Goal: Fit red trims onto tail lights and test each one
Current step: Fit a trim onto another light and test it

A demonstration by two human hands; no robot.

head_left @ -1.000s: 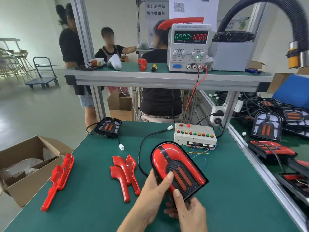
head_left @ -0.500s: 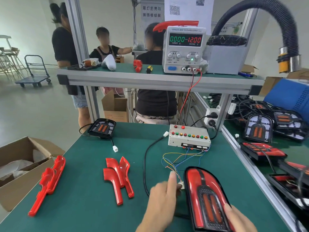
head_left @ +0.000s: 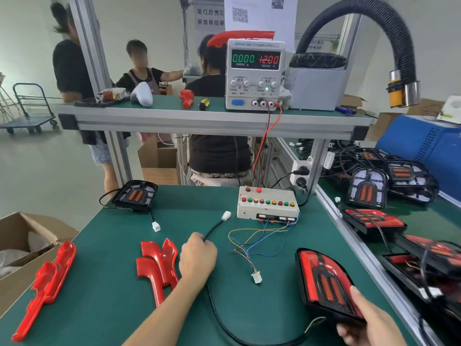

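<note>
A tail light (head_left: 324,283) with red trims fitted lies at the table's near right. My right hand (head_left: 369,323) grips its near end. My left hand (head_left: 198,258) grips the light's black cable (head_left: 214,229), whose white plug (head_left: 226,216) points toward the test box (head_left: 268,204). The box's coloured wires end in a white connector (head_left: 257,277) lying loose on the mat. Loose red trims (head_left: 157,265) lie left of my left hand, and more red trims (head_left: 47,283) sit near the left edge. A bare tail light (head_left: 136,194) rests at the far left.
A power supply (head_left: 254,73) reading 12.00 V stands on the upper shelf. Finished tail lights (head_left: 374,221) pile on the right bench beyond an aluminium rail. An open cardboard box (head_left: 22,245) sits at the left. A black extraction hose (head_left: 399,51) hangs at upper right. People stand behind.
The tail light came down from in front of me to the table's right side. My left hand left it and took hold of its cable, lifting the plug toward the test box.
</note>
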